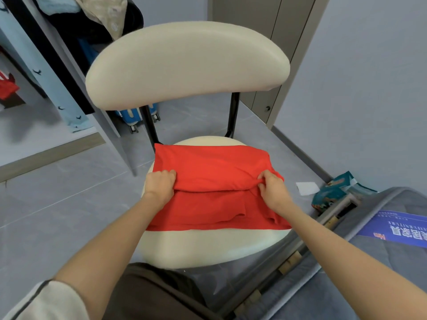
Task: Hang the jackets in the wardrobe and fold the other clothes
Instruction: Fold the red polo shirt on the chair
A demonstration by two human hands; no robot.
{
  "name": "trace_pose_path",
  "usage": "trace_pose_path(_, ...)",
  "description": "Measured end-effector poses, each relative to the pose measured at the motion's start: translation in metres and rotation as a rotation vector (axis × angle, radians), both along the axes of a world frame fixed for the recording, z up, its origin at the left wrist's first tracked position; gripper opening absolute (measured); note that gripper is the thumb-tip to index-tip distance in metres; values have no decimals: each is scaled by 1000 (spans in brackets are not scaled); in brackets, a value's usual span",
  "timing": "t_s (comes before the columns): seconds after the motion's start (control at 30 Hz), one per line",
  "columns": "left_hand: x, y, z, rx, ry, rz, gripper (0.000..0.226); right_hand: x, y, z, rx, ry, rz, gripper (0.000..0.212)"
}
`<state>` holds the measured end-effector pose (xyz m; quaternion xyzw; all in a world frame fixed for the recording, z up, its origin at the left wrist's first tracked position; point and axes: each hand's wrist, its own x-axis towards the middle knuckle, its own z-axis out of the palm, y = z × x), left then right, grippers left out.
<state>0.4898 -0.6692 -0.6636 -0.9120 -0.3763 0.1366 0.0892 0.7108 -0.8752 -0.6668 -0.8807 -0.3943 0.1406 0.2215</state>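
A red garment [215,167] lies partly folded on the cream seat of a chair [208,245] in front of me. Its far half is doubled over toward me, forming a thick fold across the middle. My left hand [160,185] grips the left end of that fold with curled fingers. My right hand [273,188] pinches the right end of the fold. Both forearms reach in from the bottom of the view. The open wardrobe [76,31] stands at the upper left with dark clothes hanging inside.
The chair's wide cream backrest [187,63] rises just behind the garment. A blue suitcase [136,115] stands on the floor behind the chair. A bed edge with a blue booklet [397,229] is at the right; a snack packet [335,192] and white paper [307,188] lie beside it.
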Motion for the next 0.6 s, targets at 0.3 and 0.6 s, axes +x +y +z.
trace_pose_path(0.3, 44, 58, 51, 59, -355, 75, 22, 41, 67, 52, 407, 57, -145, 29)
trace_pose_path(0.6, 6, 28, -23, 124, -198, -210, 24, 18, 13, -21, -195, -82, -18, 43)
